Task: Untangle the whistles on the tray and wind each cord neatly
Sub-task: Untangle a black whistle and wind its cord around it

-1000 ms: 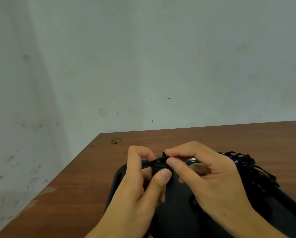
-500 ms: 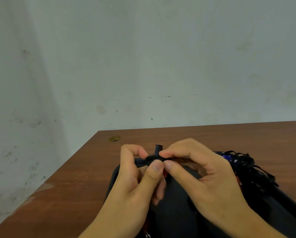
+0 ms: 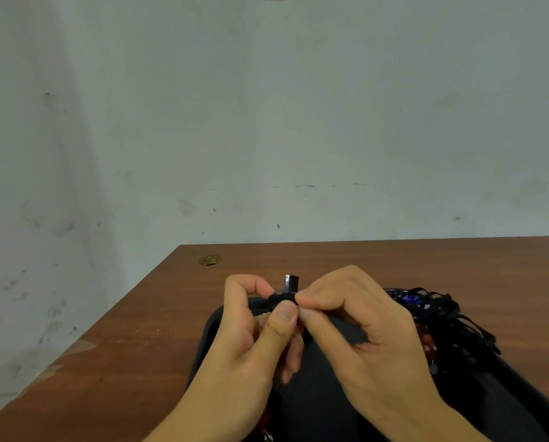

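Nearest the camera, at the bottom edge just left of centre, a small metal ring or clip [image 3: 268, 437] and a bit of red show below the left wrist; what they belong to cannot be told. Above that, 2 bare hands meet over a dark tray [image 3: 317, 393] that sits on a brown wooden table [image 3: 133, 339]. The left hand [image 3: 251, 333] has its fingers curled, the forefinger arched over and the thumb pressed up from below, pinching a black whistle [image 3: 288, 290] wrapped in black cord; the whistle's squared mouthpiece stands upright above the fingertips. The right hand [image 3: 359, 323] comes in from the other side with its forefinger and thumb closed narrowly together, tip against tip, right beside the left thumb and touching the wrapped bundle; it seems to nip the black cord there, though the strand itself is too thin and dark to make out. A sliver of red shows between the 2 thumbs. Behind the right hand, on the right part of the tray, lies a tangled heap of black cords [image 3: 451, 327] with a blue whistle [image 3: 411, 298] half buried near its far edge and something reddish lower down in the pile. Farther off, near the table's far left corner, a small round brass-coloured fitting [image 3: 210, 260] is set in the tabletop. Beyond the table rises a pale, scuffed wall [image 3: 267, 122].
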The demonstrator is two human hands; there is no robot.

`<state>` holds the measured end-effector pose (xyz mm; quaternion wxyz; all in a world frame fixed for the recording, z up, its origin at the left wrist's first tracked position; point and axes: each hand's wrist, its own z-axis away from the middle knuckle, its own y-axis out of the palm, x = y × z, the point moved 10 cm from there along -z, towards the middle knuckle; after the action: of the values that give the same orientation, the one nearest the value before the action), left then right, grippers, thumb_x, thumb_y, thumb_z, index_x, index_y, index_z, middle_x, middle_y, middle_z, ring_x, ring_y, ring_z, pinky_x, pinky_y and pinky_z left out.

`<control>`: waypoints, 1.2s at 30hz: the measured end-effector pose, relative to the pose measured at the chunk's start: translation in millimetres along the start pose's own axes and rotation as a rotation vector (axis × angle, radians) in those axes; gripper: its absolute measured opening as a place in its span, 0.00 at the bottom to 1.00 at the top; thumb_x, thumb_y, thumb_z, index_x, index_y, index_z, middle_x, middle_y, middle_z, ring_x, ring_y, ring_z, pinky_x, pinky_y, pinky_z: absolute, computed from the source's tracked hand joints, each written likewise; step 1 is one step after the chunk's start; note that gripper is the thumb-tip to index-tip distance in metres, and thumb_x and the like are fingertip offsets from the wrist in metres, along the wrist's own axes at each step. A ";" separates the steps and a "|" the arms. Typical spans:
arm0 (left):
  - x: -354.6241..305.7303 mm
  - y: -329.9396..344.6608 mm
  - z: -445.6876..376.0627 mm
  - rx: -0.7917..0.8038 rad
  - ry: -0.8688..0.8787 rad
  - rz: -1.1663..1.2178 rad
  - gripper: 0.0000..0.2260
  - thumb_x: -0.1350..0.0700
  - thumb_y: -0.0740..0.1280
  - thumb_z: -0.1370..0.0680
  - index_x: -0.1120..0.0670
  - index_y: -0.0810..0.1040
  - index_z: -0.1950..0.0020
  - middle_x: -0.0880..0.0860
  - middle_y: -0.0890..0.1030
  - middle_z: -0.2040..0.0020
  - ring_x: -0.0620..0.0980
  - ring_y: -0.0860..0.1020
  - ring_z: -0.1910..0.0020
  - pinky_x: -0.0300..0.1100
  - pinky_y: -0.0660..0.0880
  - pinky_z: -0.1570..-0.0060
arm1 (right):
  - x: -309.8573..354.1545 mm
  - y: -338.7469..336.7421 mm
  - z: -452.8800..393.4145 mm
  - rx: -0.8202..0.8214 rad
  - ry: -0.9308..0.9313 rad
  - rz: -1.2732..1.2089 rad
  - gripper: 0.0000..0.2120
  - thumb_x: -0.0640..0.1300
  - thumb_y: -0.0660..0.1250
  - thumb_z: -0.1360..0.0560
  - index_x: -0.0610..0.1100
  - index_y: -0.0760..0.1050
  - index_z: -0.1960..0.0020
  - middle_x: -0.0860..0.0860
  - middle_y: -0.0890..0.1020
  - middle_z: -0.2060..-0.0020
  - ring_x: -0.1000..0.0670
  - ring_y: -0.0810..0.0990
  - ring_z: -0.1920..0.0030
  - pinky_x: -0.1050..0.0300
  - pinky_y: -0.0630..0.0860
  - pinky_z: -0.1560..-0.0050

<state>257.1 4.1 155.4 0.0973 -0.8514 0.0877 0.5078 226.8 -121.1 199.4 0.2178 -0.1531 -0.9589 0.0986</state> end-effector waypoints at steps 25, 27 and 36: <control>-1.7 0.5 -3.4 -0.018 -0.030 0.090 0.20 0.39 0.57 0.20 0.53 0.75 0.42 0.66 0.77 0.51 0.53 0.77 0.58 0.49 0.75 0.54 | -15.1 15.9 -5.1 0.220 0.330 -0.140 0.29 0.50 0.78 0.34 0.60 0.75 0.35 0.61 0.81 0.43 0.57 0.78 0.38 0.65 0.77 0.43; 0.1 -0.6 -3.4 -0.027 -0.035 0.092 0.21 0.37 0.57 0.21 0.52 0.75 0.42 0.66 0.77 0.49 0.59 0.78 0.53 0.55 0.75 0.49 | -15.0 16.8 -4.3 0.228 0.333 -0.118 0.29 0.46 0.79 0.32 0.60 0.75 0.34 0.59 0.81 0.42 0.55 0.78 0.37 0.63 0.77 0.41; 4.2 6.1 -1.7 -0.003 -0.102 0.342 0.18 0.39 0.60 0.20 0.50 0.77 0.40 0.69 0.77 0.52 0.60 0.76 0.50 0.59 0.74 0.40 | -7.4 19.2 -5.7 0.250 0.333 -0.003 0.33 0.48 0.79 0.33 0.60 0.72 0.32 0.65 0.78 0.41 0.62 0.76 0.37 0.68 0.74 0.40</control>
<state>259.0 -2.5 152.0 0.0123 -0.7974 0.2256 0.5596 240.5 -105.0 196.6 0.3909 -0.1378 -0.8901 0.1897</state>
